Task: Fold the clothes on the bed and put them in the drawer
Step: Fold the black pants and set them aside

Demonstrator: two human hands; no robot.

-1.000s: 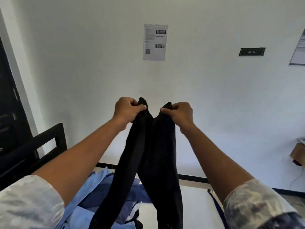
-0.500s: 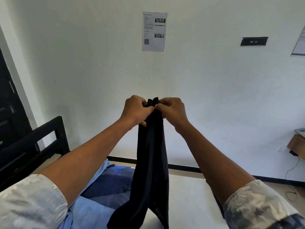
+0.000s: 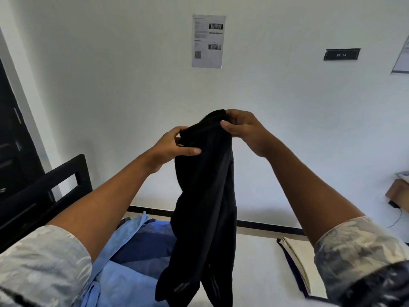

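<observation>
Both hands grip the black garment and hold it up in the air in front of the white wall. It hangs well above the bed, with only its lower ends near the sheet. The right hand pinches the top edge between thumb and fingers and is the higher of the 2. The left hand sits just below and beside it, thumb laid across the front of the cloth and fingers behind. Held this way, the garment drops in 2 long lengths lying close together. This looks like a lengthwise doubling, with gravity used to pull the cloth straight before it is laid down.

The fold is only begun, and the drawer is not in view.

The pile of blue clothes fills the left part of the bed, just beside the hanging ends. A folded pale piece lies to the right, near the mattress edge. Bare sheet shows between them, straight under the garment, and that is probably the best landing place. The black bed frame runs along the left, well apart from the hands. The risk I see is the hanging ends dragging into the blue pile on the way down.
</observation>
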